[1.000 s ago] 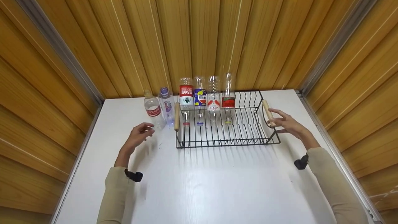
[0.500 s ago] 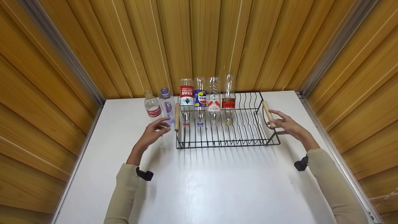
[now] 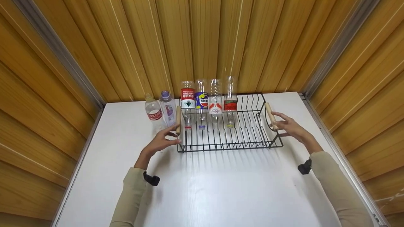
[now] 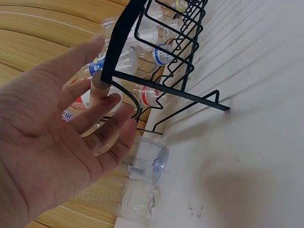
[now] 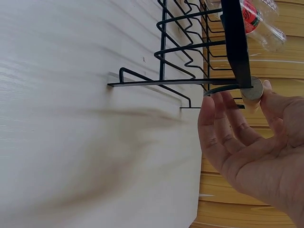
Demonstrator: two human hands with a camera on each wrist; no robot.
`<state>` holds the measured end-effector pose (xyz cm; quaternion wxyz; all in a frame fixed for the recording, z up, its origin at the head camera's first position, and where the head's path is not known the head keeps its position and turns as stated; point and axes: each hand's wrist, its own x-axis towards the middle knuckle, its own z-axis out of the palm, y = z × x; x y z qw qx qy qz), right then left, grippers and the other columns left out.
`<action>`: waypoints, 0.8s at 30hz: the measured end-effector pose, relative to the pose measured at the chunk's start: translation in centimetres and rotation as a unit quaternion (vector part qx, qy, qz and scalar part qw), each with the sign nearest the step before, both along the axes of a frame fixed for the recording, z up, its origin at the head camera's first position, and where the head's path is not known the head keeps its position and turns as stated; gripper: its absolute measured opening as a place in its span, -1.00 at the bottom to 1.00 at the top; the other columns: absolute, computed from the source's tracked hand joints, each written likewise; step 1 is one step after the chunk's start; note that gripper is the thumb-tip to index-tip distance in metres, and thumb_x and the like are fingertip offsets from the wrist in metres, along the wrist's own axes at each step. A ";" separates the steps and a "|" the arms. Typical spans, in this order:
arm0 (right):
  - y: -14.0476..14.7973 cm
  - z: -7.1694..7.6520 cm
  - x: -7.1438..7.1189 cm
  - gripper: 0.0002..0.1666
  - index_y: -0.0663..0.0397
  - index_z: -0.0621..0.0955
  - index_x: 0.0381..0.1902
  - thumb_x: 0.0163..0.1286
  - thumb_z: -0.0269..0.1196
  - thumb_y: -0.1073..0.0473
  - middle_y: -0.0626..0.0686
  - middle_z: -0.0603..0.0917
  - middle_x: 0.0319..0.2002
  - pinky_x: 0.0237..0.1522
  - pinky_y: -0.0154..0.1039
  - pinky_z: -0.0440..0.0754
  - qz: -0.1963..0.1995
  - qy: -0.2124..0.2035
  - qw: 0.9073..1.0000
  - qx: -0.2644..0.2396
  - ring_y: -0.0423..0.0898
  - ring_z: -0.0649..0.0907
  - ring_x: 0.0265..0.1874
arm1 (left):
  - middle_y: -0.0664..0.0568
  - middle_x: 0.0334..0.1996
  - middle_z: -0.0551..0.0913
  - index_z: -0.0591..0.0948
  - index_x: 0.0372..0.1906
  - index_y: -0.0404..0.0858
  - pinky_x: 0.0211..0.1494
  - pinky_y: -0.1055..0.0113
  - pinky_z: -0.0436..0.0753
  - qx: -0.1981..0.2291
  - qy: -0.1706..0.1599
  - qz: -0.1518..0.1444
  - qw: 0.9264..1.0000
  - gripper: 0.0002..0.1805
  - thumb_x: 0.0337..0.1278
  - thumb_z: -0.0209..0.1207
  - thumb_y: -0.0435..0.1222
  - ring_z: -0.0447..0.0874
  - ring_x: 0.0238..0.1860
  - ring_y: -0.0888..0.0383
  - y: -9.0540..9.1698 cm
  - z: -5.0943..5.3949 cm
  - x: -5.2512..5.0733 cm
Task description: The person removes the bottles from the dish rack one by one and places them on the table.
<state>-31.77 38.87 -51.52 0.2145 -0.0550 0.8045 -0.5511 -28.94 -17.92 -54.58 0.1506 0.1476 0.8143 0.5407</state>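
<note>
A black wire dish rack (image 3: 228,148) with wooden handles stands on the white table. My left hand (image 3: 162,141) is at its left handle (image 3: 178,118); in the left wrist view the fingers reach out, loosely bent, beside the handle's end. On the other side my right hand (image 3: 292,128) holds the right handle (image 3: 270,114), thumb on one side and fingers on the other. Several clear plastic bottles lean neck down in the rack, including one with a red-and-white label (image 3: 188,97), one with a blue label (image 3: 202,100) and one with a red label (image 3: 230,105).
Left of the rack, two more bottles stand upright: a clear one with a red label (image 3: 154,114) and a purple-tinted one (image 3: 168,108). Wood-look walls (image 3: 205,37) enclose the back and sides. The table (image 3: 221,189) extends in front of the rack.
My left hand has moved right, from beside the red-labelled upright bottle to the rack's left handle. The right hand stays at the right handle; rack and bottles have kept their places.
</note>
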 end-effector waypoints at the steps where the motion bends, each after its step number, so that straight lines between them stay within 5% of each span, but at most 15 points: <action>1: 0.0 0.0 0.0 -0.20 -0.03 -0.03 0.65 0.65 0.04 0.00 0.55 0.27 0.45 0.37 0.47 0.31 -0.001 0.000 1.000 -0.001 0.44 0.36 0.40 | -0.24 0.43 0.43 0.27 0.58 -0.10 0.25 -0.04 0.60 0.003 -0.005 -0.003 1.000 -0.12 0.19 0.41 -0.25 0.51 0.31 -0.21 0.0 -0.1 0.0; 14: -0.1 0.5 -0.2 -0.21 0.00 -0.02 0.65 0.65 0.03 0.00 0.57 0.33 0.41 0.36 0.46 0.34 0.004 0.009 1.000 0.018 0.35 0.43 0.36 | -0.23 0.51 0.32 0.15 0.63 0.02 0.36 -0.14 0.53 0.033 -0.024 -0.028 0.999 0.01 0.14 0.43 -0.33 0.40 0.41 -0.28 0.6 -0.6 -0.1; 24: -0.3 0.6 0.0 -0.21 0.01 -0.03 0.65 0.66 0.02 0.00 0.56 0.27 0.45 0.37 0.46 0.33 0.006 0.003 1.000 0.029 0.43 0.35 0.42 | -0.35 0.50 0.31 0.03 0.66 0.05 0.40 -0.24 0.46 0.045 -0.044 -0.080 0.995 0.11 0.13 0.45 -0.35 0.43 0.39 -0.36 0.2 -0.3 -0.2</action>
